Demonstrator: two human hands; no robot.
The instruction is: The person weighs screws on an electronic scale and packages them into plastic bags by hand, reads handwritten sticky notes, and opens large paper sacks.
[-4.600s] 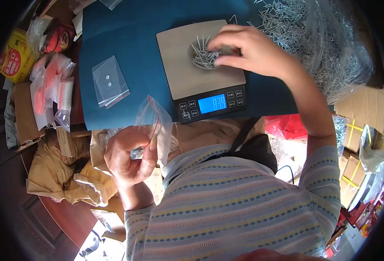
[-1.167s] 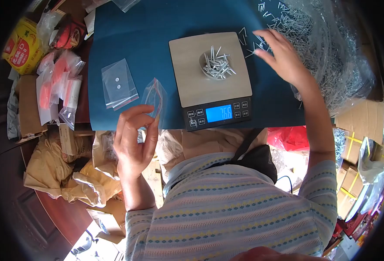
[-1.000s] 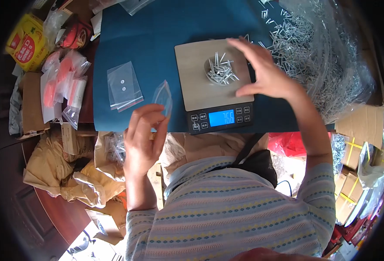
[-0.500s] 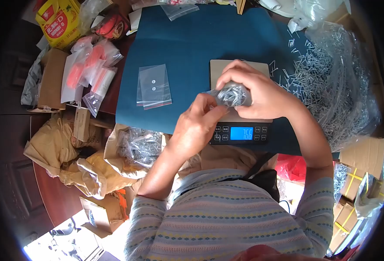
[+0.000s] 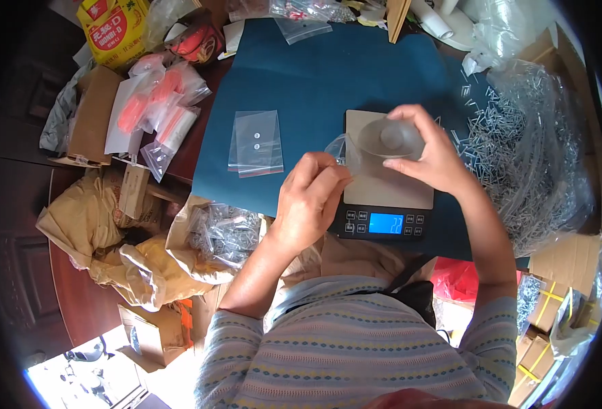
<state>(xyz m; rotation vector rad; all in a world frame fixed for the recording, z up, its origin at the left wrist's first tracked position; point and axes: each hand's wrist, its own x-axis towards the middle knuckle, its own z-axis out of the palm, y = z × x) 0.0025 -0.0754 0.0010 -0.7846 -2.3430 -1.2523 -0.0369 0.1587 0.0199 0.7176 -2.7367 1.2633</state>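
My right hand (image 5: pixel 436 158) grips a translucent plastic cup (image 5: pixel 376 142) by its side, over the tan plate of a digital scale (image 5: pixel 389 195). The cup's mouth faces up and no nails show inside it. The scale's blue display is lit. To the left, my left hand (image 5: pixel 309 198) is closed in a pinch on a clear plastic bag (image 5: pixel 337 146), which shows partly above the fingers; its contents are mostly hidden. Farther left, flat clear zip bags (image 5: pixel 256 144) lie on the dark mat.
A large heap of loose metal nails or screws (image 5: pixel 502 146) spills from a plastic sheet at the right. Pink items in clear bags (image 5: pixel 161 95) lie at the upper left. Below the mat's left edge, an open paper sack (image 5: pixel 226 235) holds filled clear bags.
The metal pieces seen in the cup half a second ago are no longer in it. The cup has turned upright and moved right, away from my left hand. The display number has changed.
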